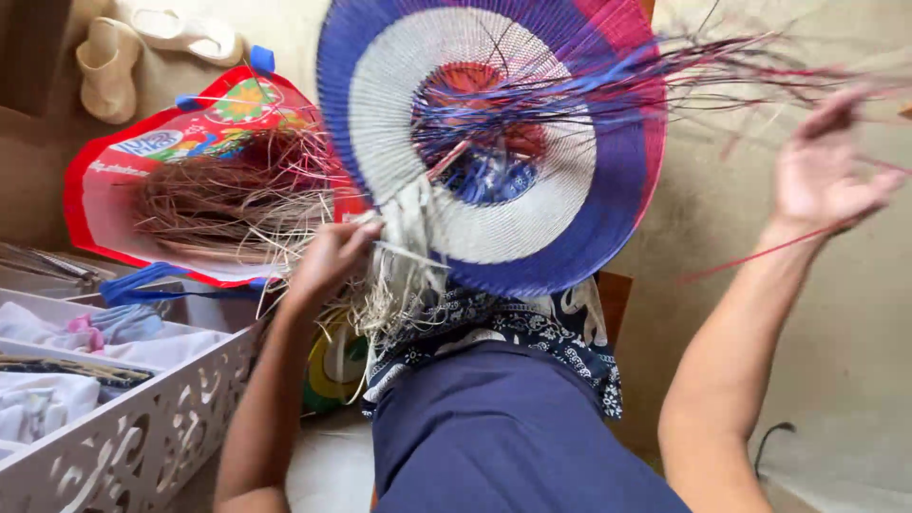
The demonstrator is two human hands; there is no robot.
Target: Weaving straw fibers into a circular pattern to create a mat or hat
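Two hands: left hand (328, 258) pinches woven disc (494, 142) edge; right hand (826, 166) spread, pulling red strand (760, 255) — hard tug may snap it.

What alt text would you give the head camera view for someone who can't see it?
A left hand pinches pale strands at the edge of a round woven piece in blue, white and red, while the right hand is raised with a red strand. A bag of straw lies behind.

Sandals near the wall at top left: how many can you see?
2. One cream sandal stands at far top left; the other cream sandal lies just to its right, along the top edge. Any others could be hidden behind the red bag.
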